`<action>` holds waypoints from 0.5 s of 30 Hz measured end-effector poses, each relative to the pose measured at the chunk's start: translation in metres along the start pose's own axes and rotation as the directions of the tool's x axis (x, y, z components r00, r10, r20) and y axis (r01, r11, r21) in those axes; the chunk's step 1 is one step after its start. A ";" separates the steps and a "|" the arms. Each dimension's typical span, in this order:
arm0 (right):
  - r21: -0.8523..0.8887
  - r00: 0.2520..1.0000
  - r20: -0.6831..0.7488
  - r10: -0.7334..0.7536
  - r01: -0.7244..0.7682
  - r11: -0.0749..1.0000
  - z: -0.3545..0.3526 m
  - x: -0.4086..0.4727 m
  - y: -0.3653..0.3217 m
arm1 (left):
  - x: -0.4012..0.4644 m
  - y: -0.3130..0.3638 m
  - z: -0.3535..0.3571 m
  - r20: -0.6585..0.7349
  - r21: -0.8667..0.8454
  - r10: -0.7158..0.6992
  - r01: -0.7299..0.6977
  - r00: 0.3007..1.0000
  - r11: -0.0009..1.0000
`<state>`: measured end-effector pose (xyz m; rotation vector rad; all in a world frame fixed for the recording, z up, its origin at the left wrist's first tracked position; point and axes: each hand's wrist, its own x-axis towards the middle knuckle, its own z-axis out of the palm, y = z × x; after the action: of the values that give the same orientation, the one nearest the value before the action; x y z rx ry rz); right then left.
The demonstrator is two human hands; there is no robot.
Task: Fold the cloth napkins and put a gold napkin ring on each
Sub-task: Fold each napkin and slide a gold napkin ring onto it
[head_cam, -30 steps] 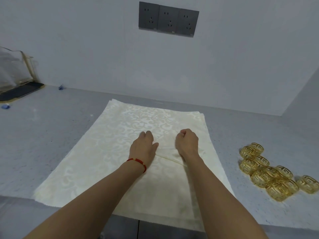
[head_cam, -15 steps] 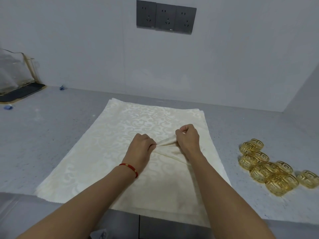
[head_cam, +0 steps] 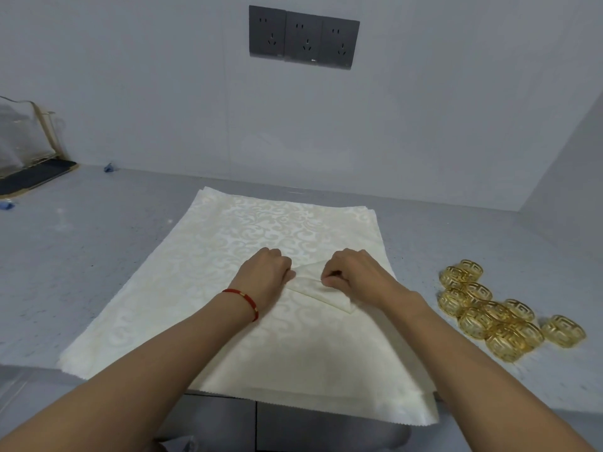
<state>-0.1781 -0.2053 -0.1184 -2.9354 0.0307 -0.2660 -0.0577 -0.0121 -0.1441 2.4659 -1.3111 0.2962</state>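
Tabletop [head_cam: 98, 256]: grey, speckled, seen to run from the near edge back to a pale wall; all items below were carried on it.

Stack of cloth napkins [head_cam: 228, 256]: cream damask with a scroll pattern, laid flat at the centre of the tabletop, its near edge overhanging the tabletop edge at 6 o'clock. Several layers were visible at the far corners. The top napkin was gathered into a raised pleat [head_cam: 313, 288] near the middle of the stack.

Power sockets [head_cam: 303, 40]: three dark plates mounted in a row on the wall at 12 o'clock.

Dark tray [head_cam: 36, 176]: placed at 9 o'clock, against a clear bag, well apart from the napkins.

Gold napkin rings [head_cam: 496, 314]: a loose heap of openwork rings, found at 3 o'clock of the stack, near but not touching the cloth.

Left hand [head_cam: 264, 275]: fingers curled, the left end of the pleat pinched. A red cord bracelet [head_cam: 244, 300] was worn on the wrist.

Right hand [head_cam: 355, 275]: fingers curled, the right end of the same pleat pinched between thumb and fingertips.

Blue scraps [head_cam: 109, 167]: small bits noted at 10 o'clock by the wall.
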 end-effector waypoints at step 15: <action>-0.221 0.754 0.592 0.284 -0.188 0.957 -0.035 0.075 0.001 | 0.032 -0.001 -0.008 0.340 -0.234 -0.130 0.217 0.931 0.948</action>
<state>-0.1108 -0.2155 -0.0720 -2.9583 0.3386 0.7800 -0.0392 -0.0323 -0.1263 2.4390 -1.1439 -0.3229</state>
